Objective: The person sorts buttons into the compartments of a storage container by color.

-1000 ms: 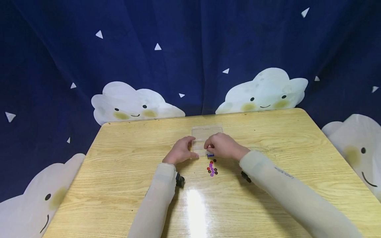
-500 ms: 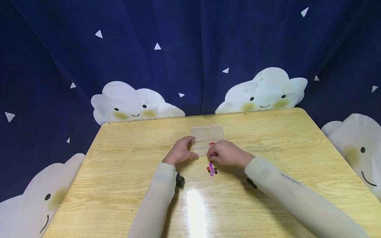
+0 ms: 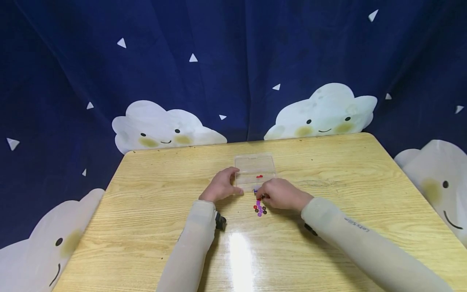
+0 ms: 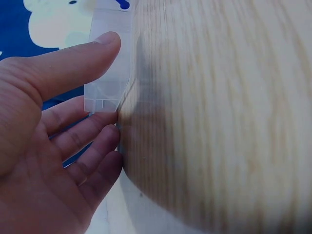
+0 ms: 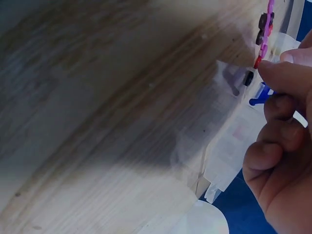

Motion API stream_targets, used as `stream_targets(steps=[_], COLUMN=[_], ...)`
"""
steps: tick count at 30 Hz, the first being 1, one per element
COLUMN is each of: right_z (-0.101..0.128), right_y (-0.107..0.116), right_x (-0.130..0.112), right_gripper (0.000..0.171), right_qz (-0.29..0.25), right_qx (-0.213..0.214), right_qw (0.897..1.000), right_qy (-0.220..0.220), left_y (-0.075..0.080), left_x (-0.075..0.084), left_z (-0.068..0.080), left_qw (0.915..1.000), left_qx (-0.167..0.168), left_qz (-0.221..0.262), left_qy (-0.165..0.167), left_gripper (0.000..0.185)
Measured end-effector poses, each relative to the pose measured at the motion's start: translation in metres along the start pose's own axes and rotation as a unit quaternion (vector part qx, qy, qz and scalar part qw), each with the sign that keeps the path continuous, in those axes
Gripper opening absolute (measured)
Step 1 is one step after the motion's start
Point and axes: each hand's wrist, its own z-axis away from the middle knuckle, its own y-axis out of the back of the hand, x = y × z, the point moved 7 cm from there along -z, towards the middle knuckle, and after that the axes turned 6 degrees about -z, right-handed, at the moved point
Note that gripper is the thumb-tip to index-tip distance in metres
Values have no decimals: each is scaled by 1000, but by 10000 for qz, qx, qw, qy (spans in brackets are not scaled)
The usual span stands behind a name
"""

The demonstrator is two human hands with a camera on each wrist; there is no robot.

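A small clear plastic box (image 3: 254, 165) lies open on the wooden table (image 3: 153, 190), with a red piece (image 3: 259, 177) inside it. My left hand (image 3: 237, 181) grips the box's left edge, thumb on top and fingers against the side. The left wrist view shows the same left hand (image 4: 112, 85) on the clear box (image 4: 108, 78). My right hand (image 3: 260, 196) reaches down with curled fingers to the top of a little pile of red, purple and dark beads (image 3: 260, 209). Seen from the right wrist, my right hand (image 5: 275, 68) pinches at a red bead (image 5: 257, 62), beside a dark bead (image 5: 248, 78) and a blue piece (image 5: 261, 95).
The table's far edge meets a dark blue curtain (image 3: 233, 61) printed with white clouds. Small dark wrist cameras (image 3: 220, 221) sit under both sleeves. Bare wood lies to the left, right and near side of the hands.
My right hand drew back from the box toward me and came down on the bead pile. A red piece now shows inside the box. The left hand stayed put.
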Motion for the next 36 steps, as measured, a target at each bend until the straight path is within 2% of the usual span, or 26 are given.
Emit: stream_targets(steps=[7,19,29,36], right_z=[0,-3,-7,-6], right_y=[-1,-2,-3,-3], right_x=[-2,-1,-5,-5], right_gripper=[14,17,23,24], right_qz=[232,390,545,634], right_qx=[159,405,349,458], right_qw=[9994,9982,9978,9968], right_qy=[183,197,121,155], left_y=[0,1,1,1], left_x=[3,2,1,0], left_z=[1,-1,0,-1], left_qw=[10000,10000,10000,9999], left_qx=[11,-11,33,58], left_qz=[72,28,43,78], left_qy=[-28,-11,-19,-38], left_gripper=[79,79,78,77])
